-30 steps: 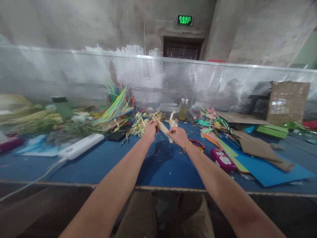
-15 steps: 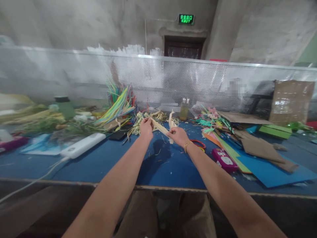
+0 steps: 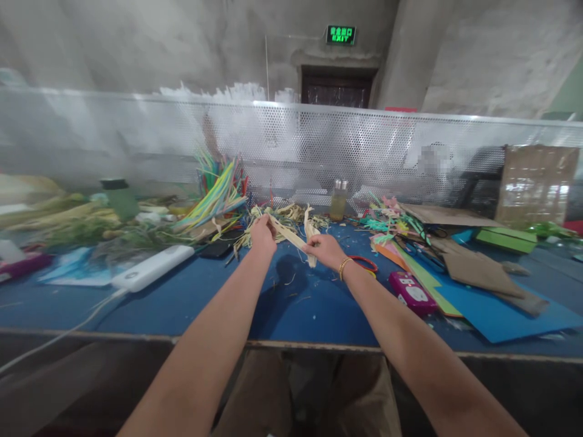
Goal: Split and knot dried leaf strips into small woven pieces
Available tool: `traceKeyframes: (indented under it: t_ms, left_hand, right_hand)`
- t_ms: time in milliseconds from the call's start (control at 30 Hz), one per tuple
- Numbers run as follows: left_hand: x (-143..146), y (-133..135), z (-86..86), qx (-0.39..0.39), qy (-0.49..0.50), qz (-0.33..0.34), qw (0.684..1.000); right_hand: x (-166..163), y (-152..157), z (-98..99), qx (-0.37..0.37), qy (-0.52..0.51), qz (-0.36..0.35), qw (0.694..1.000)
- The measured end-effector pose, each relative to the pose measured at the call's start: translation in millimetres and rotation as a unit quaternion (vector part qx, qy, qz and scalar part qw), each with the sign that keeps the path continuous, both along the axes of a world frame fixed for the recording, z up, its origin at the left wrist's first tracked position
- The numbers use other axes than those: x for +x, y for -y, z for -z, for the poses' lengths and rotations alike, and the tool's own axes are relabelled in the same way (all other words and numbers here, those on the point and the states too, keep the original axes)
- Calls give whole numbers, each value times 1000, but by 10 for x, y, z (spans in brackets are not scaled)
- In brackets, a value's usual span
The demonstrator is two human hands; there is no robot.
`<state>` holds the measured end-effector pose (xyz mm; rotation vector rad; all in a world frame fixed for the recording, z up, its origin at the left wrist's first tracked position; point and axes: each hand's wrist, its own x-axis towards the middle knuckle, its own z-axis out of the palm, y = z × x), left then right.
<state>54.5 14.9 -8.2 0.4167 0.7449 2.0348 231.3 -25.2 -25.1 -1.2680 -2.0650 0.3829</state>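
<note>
A pale, dry corn husk strip (image 3: 288,234) is stretched between my hands above the blue table. My left hand (image 3: 264,234) pinches its upper left end, fingers closed. With thumb and fingers, my right hand (image 3: 324,249) grips the lower right end; a bracelet is on that wrist. Another curled piece of husk (image 3: 310,226) stands up behind the right fingers and hangs below them; whether it joins the strip I cannot tell. A heap of dry husk scraps (image 3: 291,213) lies just beyond my hands.
To the left are a white power strip (image 3: 152,268), a dark phone (image 3: 221,246) and a bunch of coloured pipe cleaners (image 3: 223,191). A glass bottle (image 3: 338,200) stands behind. On the right lie a purple box (image 3: 412,294), blue paper (image 3: 496,312) and cardboard (image 3: 483,270). A perforated metal screen (image 3: 291,139) backs the table.
My left hand has shifted slightly left and up, pulling along the strip. The husk at my right hand has moved a little to the left. Both hands keep their hold.
</note>
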Motion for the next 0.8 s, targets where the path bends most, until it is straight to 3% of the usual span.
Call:
traceKeyframes:
  t_ms: [367, 533, 667, 800]
  left_hand:
    - [-71, 24, -60, -16, -37, -20, 999]
    - [45, 69, -17, -7, -114, 95, 989]
    - [280, 140, 82, -38, -259, 209, 942]
    - [426, 177, 181, -6, -323, 248, 913]
  right_hand:
    - [-1, -9, -10, -33, -55, -42, 997]
    - [47, -47, -1, -24, -86, 44, 995]
    - [76, -82, 8, -14, -105, 118, 987]
    - [70, -101, 33, 6, -118, 110, 987]
